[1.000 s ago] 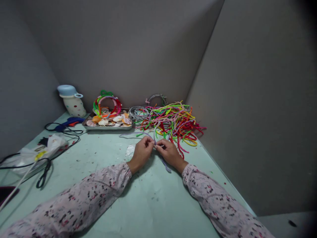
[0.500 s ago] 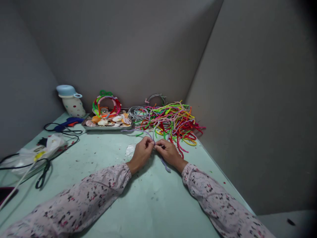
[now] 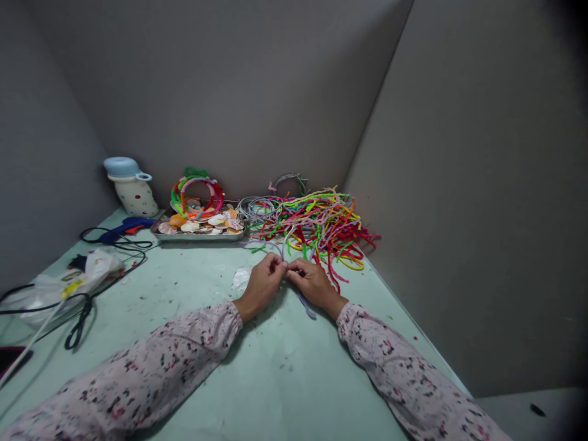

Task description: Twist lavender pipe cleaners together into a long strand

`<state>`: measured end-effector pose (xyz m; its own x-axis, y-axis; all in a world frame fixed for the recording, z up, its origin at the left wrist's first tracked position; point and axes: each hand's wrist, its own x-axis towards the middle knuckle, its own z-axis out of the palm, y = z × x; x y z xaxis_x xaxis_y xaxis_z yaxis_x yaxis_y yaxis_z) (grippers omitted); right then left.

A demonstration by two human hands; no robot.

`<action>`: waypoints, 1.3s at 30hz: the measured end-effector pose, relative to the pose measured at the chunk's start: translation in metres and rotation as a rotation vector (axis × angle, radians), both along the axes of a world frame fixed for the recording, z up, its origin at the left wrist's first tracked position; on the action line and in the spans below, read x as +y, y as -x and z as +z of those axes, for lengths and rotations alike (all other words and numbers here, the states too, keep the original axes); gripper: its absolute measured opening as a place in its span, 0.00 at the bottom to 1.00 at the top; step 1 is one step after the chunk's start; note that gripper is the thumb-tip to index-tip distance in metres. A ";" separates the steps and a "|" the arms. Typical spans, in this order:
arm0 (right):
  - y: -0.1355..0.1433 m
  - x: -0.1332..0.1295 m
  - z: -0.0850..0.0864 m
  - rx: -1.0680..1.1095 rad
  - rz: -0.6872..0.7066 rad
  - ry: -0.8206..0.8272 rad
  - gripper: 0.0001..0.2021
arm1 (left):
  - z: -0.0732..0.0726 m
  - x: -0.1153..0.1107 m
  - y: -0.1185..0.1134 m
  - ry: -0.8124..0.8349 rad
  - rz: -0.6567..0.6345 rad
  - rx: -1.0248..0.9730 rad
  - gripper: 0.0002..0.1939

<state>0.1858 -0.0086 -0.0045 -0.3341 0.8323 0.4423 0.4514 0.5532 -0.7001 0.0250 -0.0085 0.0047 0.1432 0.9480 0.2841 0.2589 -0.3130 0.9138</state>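
Note:
My left hand [image 3: 263, 285] and my right hand [image 3: 316, 285] meet fingertip to fingertip above the middle of the table. Both pinch a lilac pipe cleaner [image 3: 307, 306]. One end of it hangs below my right hand, and thin lilac strands rise beyond my fingers toward the pile. What lies right between the fingertips is hidden. Just behind my hands is a tangled heap of coloured pipe cleaners [image 3: 328, 220]. A small shiny whitish piece [image 3: 241, 278] lies on the table beside my left hand.
A metal tray [image 3: 202, 238] holds shells [image 3: 190, 226] and pipe-cleaner-wrapped rings [image 3: 176, 196]. Coiled grey wire [image 3: 258, 208] sits beside it. At left stand a bottle [image 3: 135, 195], a blue glue gun [image 3: 126, 228], black cable [image 3: 79, 331] and a plastic bag [image 3: 98, 269]. Grey walls enclose the table [image 3: 275, 380].
My fingertips have shifted slightly around the pipe cleaner. The lilac end that pointed left behind my left hand now shows shorter. Everything else stays in place.

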 end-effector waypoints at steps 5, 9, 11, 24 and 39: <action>-0.001 0.000 0.001 -0.020 0.011 -0.006 0.06 | 0.000 0.001 0.000 -0.020 0.002 0.050 0.09; -0.001 -0.001 0.002 -0.025 0.019 0.001 0.06 | 0.001 0.001 0.001 -0.042 -0.006 0.067 0.09; -0.001 -0.001 0.001 -0.024 0.019 0.002 0.06 | 0.001 0.001 0.001 -0.045 -0.010 0.066 0.09; -0.001 0.001 -0.001 -0.007 0.006 -0.016 0.06 | 0.002 -0.001 0.000 -0.051 0.044 0.136 0.09; 0.000 -0.001 0.001 -0.022 0.007 -0.005 0.05 | 0.002 0.000 -0.001 -0.039 0.020 0.109 0.09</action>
<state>0.1863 -0.0094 -0.0030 -0.3496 0.8276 0.4391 0.4632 0.5601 -0.6869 0.0256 -0.0088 0.0070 0.1569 0.9396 0.3043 0.3628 -0.3414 0.8671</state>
